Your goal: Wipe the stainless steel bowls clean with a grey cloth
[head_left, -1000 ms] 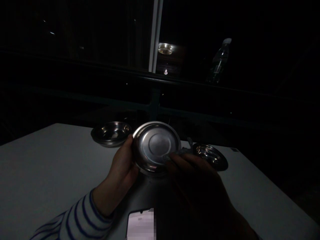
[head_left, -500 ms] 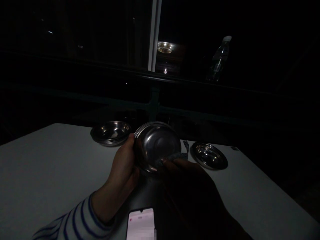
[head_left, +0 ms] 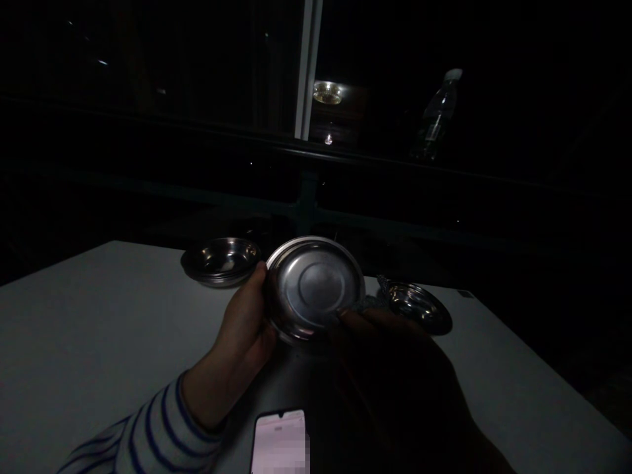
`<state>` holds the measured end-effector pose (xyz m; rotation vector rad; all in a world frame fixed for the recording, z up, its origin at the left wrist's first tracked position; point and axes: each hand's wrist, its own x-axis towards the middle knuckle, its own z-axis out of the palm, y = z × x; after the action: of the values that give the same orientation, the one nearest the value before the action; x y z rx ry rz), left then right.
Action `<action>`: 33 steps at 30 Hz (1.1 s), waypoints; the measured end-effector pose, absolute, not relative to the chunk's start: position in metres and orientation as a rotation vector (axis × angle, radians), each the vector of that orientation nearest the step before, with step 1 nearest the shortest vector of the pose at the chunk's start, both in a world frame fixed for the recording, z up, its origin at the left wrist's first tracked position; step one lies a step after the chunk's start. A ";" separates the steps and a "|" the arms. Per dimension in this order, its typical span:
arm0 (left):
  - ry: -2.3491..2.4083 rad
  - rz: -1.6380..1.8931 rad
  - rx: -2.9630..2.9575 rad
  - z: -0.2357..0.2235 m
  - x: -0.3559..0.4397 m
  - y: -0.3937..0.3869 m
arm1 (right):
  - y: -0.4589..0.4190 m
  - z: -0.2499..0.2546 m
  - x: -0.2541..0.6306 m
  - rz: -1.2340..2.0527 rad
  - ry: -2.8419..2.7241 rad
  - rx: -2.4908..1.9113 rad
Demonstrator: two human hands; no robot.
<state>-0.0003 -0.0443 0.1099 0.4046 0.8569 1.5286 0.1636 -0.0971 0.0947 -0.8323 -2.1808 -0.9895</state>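
Observation:
My left hand (head_left: 244,322) grips the left rim of a shiny metal dish (head_left: 316,283), which is tilted up so its round underside faces me. Against the dish's lower right edge is my right hand (head_left: 390,368), dark in shadow, with a grey patterned cloth (head_left: 371,303) pinched under its fingers. Part of the cloth sticks out past the fingertips. To the left stands a stack of metal dishes (head_left: 220,263). Another metal dish (head_left: 419,306) lies at the right, partly hidden by my right hand and the cloth.
A lit phone (head_left: 280,441) lies on the white table (head_left: 123,329) close to me. Beyond the table, a plastic bottle (head_left: 439,118) with a white cap stands on a dark ledge near a pale window frame (head_left: 308,72).
My right hand and the cloth have slid right across the dish's underside, toward its edge. The dish has turned slightly, showing more of its base. My left hand keeps its hold.

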 end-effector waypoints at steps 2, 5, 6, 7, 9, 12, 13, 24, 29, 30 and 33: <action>0.854 1.524 0.404 0.110 0.000 -0.044 | -0.097 0.094 0.164 -0.995 -2.182 -0.812; 0.856 1.535 0.399 0.110 0.000 -0.045 | -0.097 0.093 0.163 -1.007 -2.163 -0.812; 0.864 1.535 0.395 0.110 0.000 -0.045 | -0.097 0.093 0.163 -1.007 -2.160 -0.818; 0.875 1.535 0.390 0.110 0.001 -0.045 | -0.097 0.093 0.163 -1.005 -2.163 -0.824; 0.890 1.531 0.383 0.110 0.001 -0.045 | -0.097 0.094 0.163 -1.005 -2.179 -0.836; 0.887 1.522 0.390 0.110 0.000 -0.045 | -0.097 0.094 0.164 -0.999 -2.187 -0.834; 0.885 1.518 0.395 0.109 0.000 -0.045 | -0.098 0.094 0.164 -0.992 -2.186 -0.827; 0.868 1.530 0.400 0.110 0.000 -0.044 | -0.099 0.095 0.163 -1.006 -2.186 -0.838; 0.869 1.519 0.422 0.111 0.001 -0.045 | -0.099 0.095 0.162 -1.012 -2.165 -0.830; 0.877 1.522 0.414 0.111 0.002 -0.046 | -0.099 0.093 0.161 -1.006 -2.170 -0.824; 0.920 1.510 0.409 0.109 0.008 -0.051 | -0.096 0.086 0.155 -0.931 -2.136 -0.826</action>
<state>0.0076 -0.0512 0.1093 0.4086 0.9198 1.5104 0.1550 -0.0962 0.0863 -0.8262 -2.1365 -0.9311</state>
